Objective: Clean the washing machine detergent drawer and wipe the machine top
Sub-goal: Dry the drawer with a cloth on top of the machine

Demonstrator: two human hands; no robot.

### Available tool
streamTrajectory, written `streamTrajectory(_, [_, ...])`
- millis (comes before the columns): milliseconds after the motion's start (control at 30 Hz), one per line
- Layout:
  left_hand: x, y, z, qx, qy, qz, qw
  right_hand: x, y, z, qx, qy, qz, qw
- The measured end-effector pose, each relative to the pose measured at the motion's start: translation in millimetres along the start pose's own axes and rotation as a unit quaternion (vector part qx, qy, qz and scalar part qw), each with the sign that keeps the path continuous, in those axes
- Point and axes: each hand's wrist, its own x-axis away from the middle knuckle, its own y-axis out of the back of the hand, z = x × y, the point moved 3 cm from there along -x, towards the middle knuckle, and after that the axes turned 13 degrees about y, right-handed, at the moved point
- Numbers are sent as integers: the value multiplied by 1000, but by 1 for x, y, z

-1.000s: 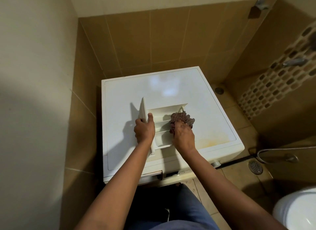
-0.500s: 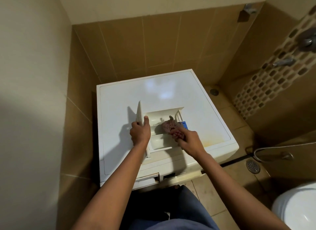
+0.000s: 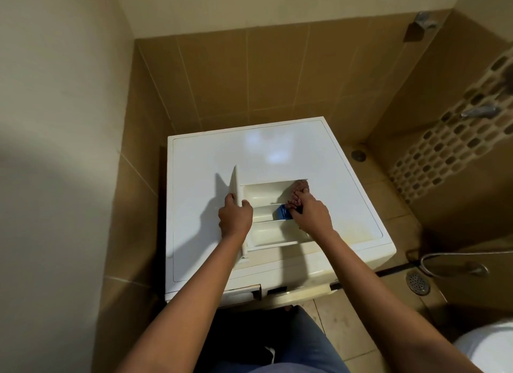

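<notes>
The white detergent drawer (image 3: 263, 195) lies on the white top of the washing machine (image 3: 277, 145), its front panel standing on edge at the left. My left hand (image 3: 234, 215) grips that front panel. My right hand (image 3: 312, 211) holds a pinkish-brown cloth (image 3: 300, 184) pressed into the drawer's far right corner. A blue insert (image 3: 282, 213) shows in the middle compartment, just left of my right hand. Yellowish stains mark the machine top at its front right.
The machine stands in a tiled corner, with a beige wall close on the left. On the right there are a floor drain (image 3: 417, 282), a hose with a sprayer (image 3: 455, 267), a wall tap (image 3: 480, 111) and a white toilet rim (image 3: 488, 347).
My right hand has slid the cloth from the middle of the drawer toward its far right corner, uncovering the blue insert. My left hand keeps its hold on the front panel.
</notes>
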Motion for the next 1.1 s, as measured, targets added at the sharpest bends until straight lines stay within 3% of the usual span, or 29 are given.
streamTrajectory(167, [-2, 2, 0, -26, -9, 20, 999, -10, 0, -1, -34, -12, -18, 999])
streamTrajectory(367, [1, 0, 2, 32, 31, 9, 999, -12, 16, -9, 90, 24, 46, 995])
streamTrajectory(633, [13, 2, -1, 52, 21, 19, 998, 8, 17, -40, 13, 33, 44, 998])
streamTrajectory(800, [7, 2, 2, 14, 1, 38, 999, -8, 10, -23, 18, 27, 62, 998])
streamTrajectory(1000, [17, 4, -5, 32, 35, 37, 998, -2, 24, -21, 43, -14, 71, 996])
streamTrajectory(1100, [19, 4, -4, 38, 42, 38, 998, 0, 45, -19, -40, -33, 78, 996])
